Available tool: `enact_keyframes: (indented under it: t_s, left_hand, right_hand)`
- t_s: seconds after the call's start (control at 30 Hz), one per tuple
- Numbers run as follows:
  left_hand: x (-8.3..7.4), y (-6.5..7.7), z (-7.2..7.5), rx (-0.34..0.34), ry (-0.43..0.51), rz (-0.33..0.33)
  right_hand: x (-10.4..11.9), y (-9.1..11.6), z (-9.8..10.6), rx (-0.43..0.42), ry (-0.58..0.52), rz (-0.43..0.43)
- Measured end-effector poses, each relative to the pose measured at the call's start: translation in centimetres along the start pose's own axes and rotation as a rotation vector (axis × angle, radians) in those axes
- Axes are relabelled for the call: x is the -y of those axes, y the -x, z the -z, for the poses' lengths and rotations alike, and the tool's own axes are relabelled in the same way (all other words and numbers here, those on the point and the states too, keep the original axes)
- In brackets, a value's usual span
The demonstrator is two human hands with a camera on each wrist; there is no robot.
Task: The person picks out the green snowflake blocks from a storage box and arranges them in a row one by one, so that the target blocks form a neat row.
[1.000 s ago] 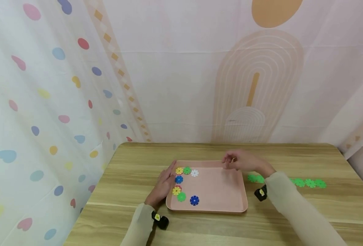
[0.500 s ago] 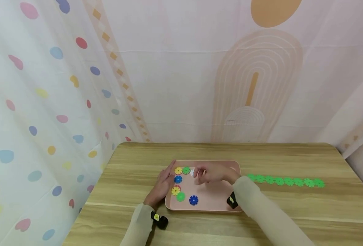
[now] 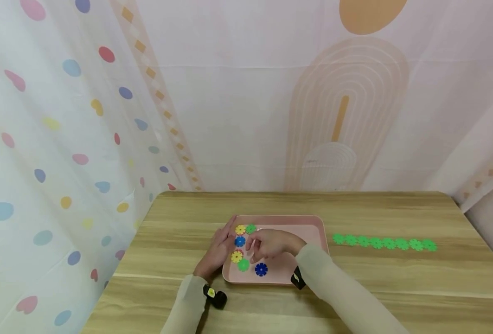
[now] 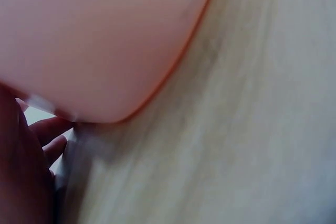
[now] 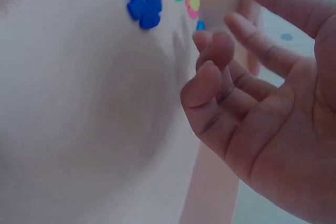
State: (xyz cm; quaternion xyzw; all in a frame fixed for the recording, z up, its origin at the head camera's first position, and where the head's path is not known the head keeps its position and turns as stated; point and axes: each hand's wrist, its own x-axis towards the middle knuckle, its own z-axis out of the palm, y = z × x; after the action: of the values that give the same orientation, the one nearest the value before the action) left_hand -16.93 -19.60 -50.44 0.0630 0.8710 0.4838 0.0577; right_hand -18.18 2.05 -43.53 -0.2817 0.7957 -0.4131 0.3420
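Observation:
My left hand [image 3: 217,253] lies along the left side of a pink tray [image 3: 309,232], its fingers stretched out against the rim. In the left wrist view, its fingertips [image 4: 52,129] touch the tray's edge [image 4: 121,121]. Over the tray's left half hovers my right hand [image 3: 271,243], fingers loosely bent and holding nothing. Near its fingertips are flower-shaped plastic discs: a blue disc [image 3: 240,241], a yellow disc [image 3: 237,256] with pink under it, and a light green disc [image 3: 243,265]. A dark blue disc [image 3: 261,269] lies below the hand. The white disc is mostly hidden behind it.
Another yellow disc [image 3: 240,229] and a green disc [image 3: 251,228] lie in the tray's back left corner. Right of the tray, several green discs [image 3: 376,242] form a straight row on the wooden table [image 3: 396,287]. A patterned curtain [image 3: 238,116] hangs behind the table.
My right hand has moved left from the tray's back right corner to the discs on its left side. That has uncovered the whole green row. The left hand has stayed at the tray's rim.

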Motion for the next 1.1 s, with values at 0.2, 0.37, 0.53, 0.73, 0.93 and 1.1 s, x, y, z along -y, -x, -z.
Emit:
enact_keyframes:
  t_s: [0.2,0.37,0.53,0.73,0.93,1.1]
  left_hand:
    - [0.0,0.2,0.1,-0.006,0.004,0.004]
    - [-0.2,0.4,0.1,-0.005,0.002,-0.002]
    - [-0.5,0.4,0.2,0.001,0.014,-0.012]
    - [-0.5,0.1,0.3,0.0,0.025,-0.031]
    - [-0.2,0.1,0.1,-0.006,0.015,-0.016]
    - [-0.3,0.2,0.1,0.002,0.005,-0.019]
  right_hand:
    - [0.0,-1.2,0.1,0.069,0.141,0.046]
    - [0.0,-2.0,0.0,0.116,0.186,0.049]
    - [-0.4,-2.7,-0.4,0.126,0.194,0.046]
    - [-1.1,-3.1,-0.6,0.102,0.17,0.047]
    - [-1.2,-2.8,-1.0,0.054,0.142,-0.005]
    - [-1.2,-2.8,-1.2,0.042,0.146,-0.007]
